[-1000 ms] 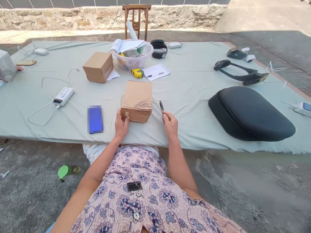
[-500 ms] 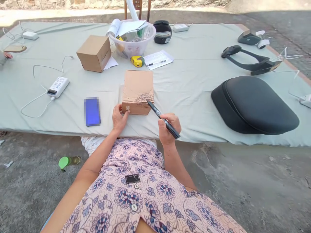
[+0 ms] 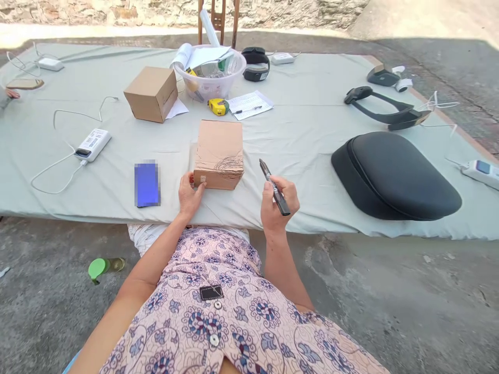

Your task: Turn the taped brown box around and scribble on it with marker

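A brown cardboard box (image 3: 219, 150) with pen scribbles on its top near corner sits on the grey sheet (image 3: 296, 140) in front of me. My left hand (image 3: 189, 194) rests against the box's near left corner, fingers curled on its side. My right hand (image 3: 277, 203) is closed round a black pen (image 3: 274, 187), held just right of the box with the tip pointing up and away, off the cardboard.
A blue phone (image 3: 147, 184) lies left of the box. Farther back are a second cardboard box (image 3: 152, 93), a clear bowl (image 3: 212, 70) of items, a yellow tape measure (image 3: 218, 106) and a paper sheet (image 3: 250, 104). A black cushion (image 3: 393, 176) lies at right, a power bank (image 3: 92, 144) at left.
My right hand has drawn the pen back from the box's scribbled corner to the right, and the pen has swung more upright. My left hand stays on the box.
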Tool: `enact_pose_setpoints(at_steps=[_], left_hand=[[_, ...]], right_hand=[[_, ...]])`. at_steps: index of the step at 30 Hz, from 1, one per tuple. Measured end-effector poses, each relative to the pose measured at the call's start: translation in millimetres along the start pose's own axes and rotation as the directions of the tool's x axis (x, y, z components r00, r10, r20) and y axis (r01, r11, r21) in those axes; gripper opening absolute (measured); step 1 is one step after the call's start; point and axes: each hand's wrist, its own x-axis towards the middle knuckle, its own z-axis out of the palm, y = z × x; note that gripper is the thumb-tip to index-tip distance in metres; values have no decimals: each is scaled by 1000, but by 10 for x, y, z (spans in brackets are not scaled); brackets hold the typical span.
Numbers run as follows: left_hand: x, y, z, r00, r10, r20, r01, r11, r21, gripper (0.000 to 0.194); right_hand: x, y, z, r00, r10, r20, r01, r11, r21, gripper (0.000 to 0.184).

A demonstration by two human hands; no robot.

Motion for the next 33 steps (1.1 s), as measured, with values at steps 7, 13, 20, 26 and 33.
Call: enact_pose_setpoints(at_steps=[7, 13, 20, 26, 33], left_hand=[[-29, -15, -1, 1000, -3, -4, 3, 999, -33, 36], [-4, 16, -121, 1000, -26, -11, 25, 999, -32, 42], [241, 67, -1048, 943, -15, -333, 133, 932, 336, 34], [278, -21, -1403, 897, -242, -371, 432, 659, 615, 40], [279, -3, -1240, 893, -316, -319, 448, 681, 579, 37]], right_hand=[[-128, -77, 98, 934, -274, 231, 154, 890, 430, 26], [-6, 265, -25, 973, 55, -224, 8, 962, 271, 35], [163, 719, 142, 982, 172, 81, -172, 985, -5, 37], [57, 831, 470, 933, 232, 274, -126, 926, -357, 66], [-19, 823, 506, 908, 261, 327, -67, 862, -503, 60]])
